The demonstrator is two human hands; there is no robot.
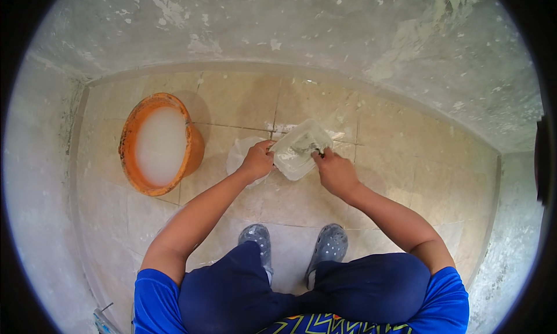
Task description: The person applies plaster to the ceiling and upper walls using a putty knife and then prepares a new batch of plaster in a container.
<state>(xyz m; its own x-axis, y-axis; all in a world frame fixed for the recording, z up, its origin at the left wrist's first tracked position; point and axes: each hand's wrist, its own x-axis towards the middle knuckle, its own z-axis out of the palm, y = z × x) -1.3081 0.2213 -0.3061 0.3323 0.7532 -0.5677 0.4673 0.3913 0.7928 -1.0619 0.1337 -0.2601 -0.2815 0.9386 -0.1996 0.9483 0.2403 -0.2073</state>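
Note:
A clear, whitish plastic container (293, 164), rectangular with rounded corners, is tilted above the tiled floor in front of me. My left hand (258, 160) grips its left edge, the thumb toward me. At its right side my right hand (337, 171) is closed, fingertips at the inner edge. A small dark bit shows by those fingertips, too small to name. Under and beside my left hand lies a pale, translucent piece (237, 153), partly hidden by the hand. To the left stands an orange bucket (196, 151) holding cloudy white liquid (161, 147).
Grey, patchy walls (290, 29) close in ahead and on both sides. Beige floor tiles (232, 99) have wet, shiny spots near the container. My feet in grey spotted clogs (329, 244) stand close below my hands. A thin metal object (104, 321) sits at the lower left.

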